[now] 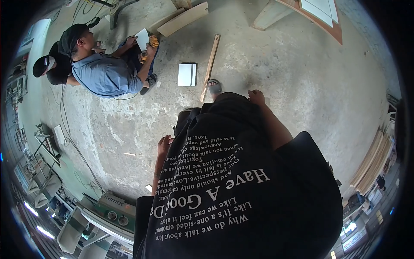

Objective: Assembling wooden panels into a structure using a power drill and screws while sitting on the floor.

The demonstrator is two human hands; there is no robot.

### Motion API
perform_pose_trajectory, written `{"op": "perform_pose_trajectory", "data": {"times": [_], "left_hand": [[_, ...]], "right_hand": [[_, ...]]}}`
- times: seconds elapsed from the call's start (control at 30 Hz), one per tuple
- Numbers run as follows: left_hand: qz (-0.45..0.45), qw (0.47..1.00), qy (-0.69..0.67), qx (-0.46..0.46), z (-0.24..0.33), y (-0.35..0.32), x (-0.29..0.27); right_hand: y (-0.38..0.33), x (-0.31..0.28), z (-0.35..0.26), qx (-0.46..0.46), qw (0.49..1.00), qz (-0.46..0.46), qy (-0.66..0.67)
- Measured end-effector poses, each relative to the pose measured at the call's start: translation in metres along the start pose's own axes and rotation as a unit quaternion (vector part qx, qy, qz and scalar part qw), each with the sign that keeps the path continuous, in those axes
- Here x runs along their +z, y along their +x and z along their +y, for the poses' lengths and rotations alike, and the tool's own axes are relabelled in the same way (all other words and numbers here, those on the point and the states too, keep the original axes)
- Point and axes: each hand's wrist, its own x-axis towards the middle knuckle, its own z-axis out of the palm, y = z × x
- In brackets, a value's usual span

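My left hand (164, 143) hangs beside my black shirt (241, 172), its fingers loosely bent and slightly apart, with nothing seen in them. On the other side, my right hand (257, 97) hangs near my thigh. Its fingers are curled in, and nothing shows between them. Neither hand touches any work piece. Ahead on the concrete floor (302, 77) lies a white square panel or stack of panels (186, 74) with a dark stripe. A long narrow wooden strip (211, 64) lies to its right, beside my sandalled foot (214, 86).
At left, a person in a blue shirt (101, 77) with orange-palmed gloves holds a white panel (142, 39); another person (56, 64) stands behind. Boards (183, 19) lie ahead. A table (332, 30) stands far right, stacked wood (373, 162) at right. Cables (75, 146) trail at left.
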Motion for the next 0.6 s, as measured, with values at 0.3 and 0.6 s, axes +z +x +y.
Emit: {"op": "perform_pose_trajectory", "data": {"times": [0.3, 0.6], "left_hand": [[-0.018, 1.000, 0.025, -0.004, -0.014, 0.012, -0.027], [-0.023, 0.998, -0.012, -0.065, -0.031, 0.025, -0.080]], "right_hand": [[-0.027, -0.002, -0.024, 0.038, 0.999, -0.022, 0.017], [-0.087, 0.016, -0.065, 0.015, 1.000, -0.001, 0.009]]}}
